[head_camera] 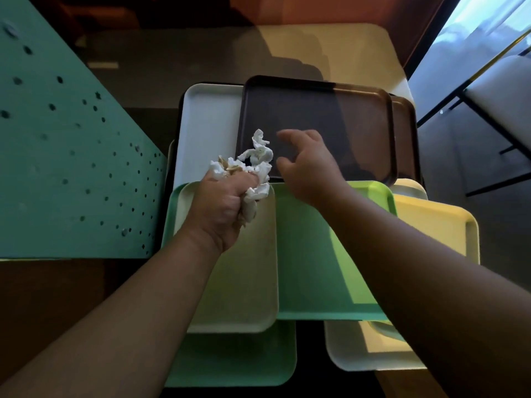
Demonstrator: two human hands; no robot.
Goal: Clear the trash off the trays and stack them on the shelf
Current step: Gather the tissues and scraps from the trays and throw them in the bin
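I am clamping my left hand (221,208) around a crumpled wad of white and tan paper napkins (253,168), holding it above the near left corner of the dark brown rectangular plastic tray (330,124). My right hand (309,165) is hovering over that same tray with fingers spread apart and holding nothing. I judge the best move is keeping the wad squeezed tight so loose tails are not dropping back, then carrying it clear before lifting any tray.

Toward six o'clock, a pale cream tray (244,282) is overlapping a mint green tray (321,268); a white tray (209,124) is lying at ten o'clock, a yellow tray (436,228) at three o'clock. They are overlapping unevenly, so lifting one is risking dragging its neighbours. A teal perforated panel (66,145) is crowding the nine o'clock side. I am seeing no bin or shelf.
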